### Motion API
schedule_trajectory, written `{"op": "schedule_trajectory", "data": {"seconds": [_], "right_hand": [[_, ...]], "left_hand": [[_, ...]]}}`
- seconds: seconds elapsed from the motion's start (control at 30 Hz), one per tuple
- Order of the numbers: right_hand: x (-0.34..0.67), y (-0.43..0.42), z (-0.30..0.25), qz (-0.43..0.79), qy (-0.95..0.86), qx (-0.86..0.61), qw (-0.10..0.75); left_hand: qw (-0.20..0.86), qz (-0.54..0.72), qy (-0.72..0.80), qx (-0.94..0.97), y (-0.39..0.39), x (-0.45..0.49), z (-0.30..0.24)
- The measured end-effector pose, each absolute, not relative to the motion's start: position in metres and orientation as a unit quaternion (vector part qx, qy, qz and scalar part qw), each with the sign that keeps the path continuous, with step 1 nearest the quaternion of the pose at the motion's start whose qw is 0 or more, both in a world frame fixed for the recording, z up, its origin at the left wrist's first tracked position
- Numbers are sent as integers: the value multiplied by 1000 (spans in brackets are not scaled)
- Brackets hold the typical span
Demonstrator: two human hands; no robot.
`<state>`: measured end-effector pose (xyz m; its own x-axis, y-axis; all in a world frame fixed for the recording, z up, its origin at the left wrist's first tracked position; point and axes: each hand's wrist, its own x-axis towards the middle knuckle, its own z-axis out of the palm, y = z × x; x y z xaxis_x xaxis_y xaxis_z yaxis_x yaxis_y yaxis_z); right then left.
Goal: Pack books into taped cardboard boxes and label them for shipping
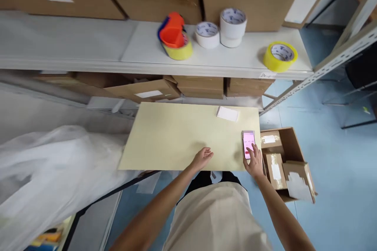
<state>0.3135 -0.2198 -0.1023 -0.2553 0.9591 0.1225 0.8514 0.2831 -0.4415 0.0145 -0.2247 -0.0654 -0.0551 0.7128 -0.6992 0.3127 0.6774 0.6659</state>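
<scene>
A phone (249, 137) with a lit pink screen lies near the right edge of the pale yellow tabletop (167, 137). Over its lower part is my right hand (253, 161), fingers spread, with fingertips at the screen; whether they press it I cannot tell. My left hand (202, 158) hovers by the front edge of the tabletop, fingers loosely curved and apart, holding nothing. Toward the back right of the tabletop rests a small white packet or stack of labels (227, 114).
Behind, a grey shelf (97, 43) carries a tape dispenser (173, 35), white tape rolls (232, 27) and a yellow tape roll (280, 56) below large cartons. An open carton (290, 137) of smaller boxes stands at right. White plastic sheeting (59, 172) bulges at left.
</scene>
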Motion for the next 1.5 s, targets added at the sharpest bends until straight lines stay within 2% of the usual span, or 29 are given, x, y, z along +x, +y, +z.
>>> {"op": "schedule_trajectory", "data": {"seconds": [0.13,0.23,0.33,0.43,0.63,0.73,0.8,0.9,1.07,1.27,1.5], "right_hand": [[288,-196,-89,177,-810,-500,250],[260,-178,-72,255,-823,-445,243],[229,-170,-55,347,-831,-400,171],[194,-173,-42,389,-845,-360,66],[98,-196,-20,388,-864,-295,-129],[36,-211,-8,377,-866,-274,-183],[-7,-224,0,371,-873,-261,-179],[-72,-250,14,381,-887,-229,-126],[-158,-303,43,430,-894,-110,-59],[-212,-346,47,482,-874,36,-45],[-264,-422,47,575,-800,135,-112]], "left_hand": [[554,153,717,394,-250,-15,-39],[526,132,735,408,-266,-37,-17],[499,119,754,410,-283,-59,4],[483,118,763,413,-301,-85,22],[444,193,781,396,-360,-172,32],[401,251,793,384,-399,-223,34],[383,293,795,370,-426,-252,37],[359,340,799,343,-463,-285,44],[294,403,817,289,-513,-314,53],[214,423,857,204,-559,-306,56],[115,409,904,44,-640,-290,55]]}}
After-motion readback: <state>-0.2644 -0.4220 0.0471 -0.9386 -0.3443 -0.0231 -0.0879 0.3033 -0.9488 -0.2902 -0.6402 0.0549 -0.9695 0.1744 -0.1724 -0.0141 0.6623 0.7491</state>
